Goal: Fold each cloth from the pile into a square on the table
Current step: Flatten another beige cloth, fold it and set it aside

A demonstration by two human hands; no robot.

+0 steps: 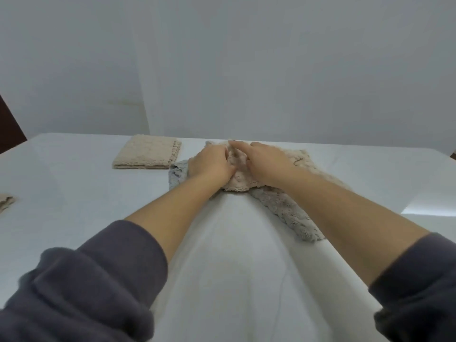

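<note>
Beige cloth (238, 174): fluffy, bunched on top of a grey cloth (283, 206), far middle of the white table (74, 183). Left hand (209, 165): grip closed on the beige cloth, fingers curled into its left side. Right hand (267, 165): grip holding a raised fold between thumb and fingers. Folded beige square (145, 154): flat, just left of the pile. Cloth corner (5, 202): at the left frame edge.
</note>
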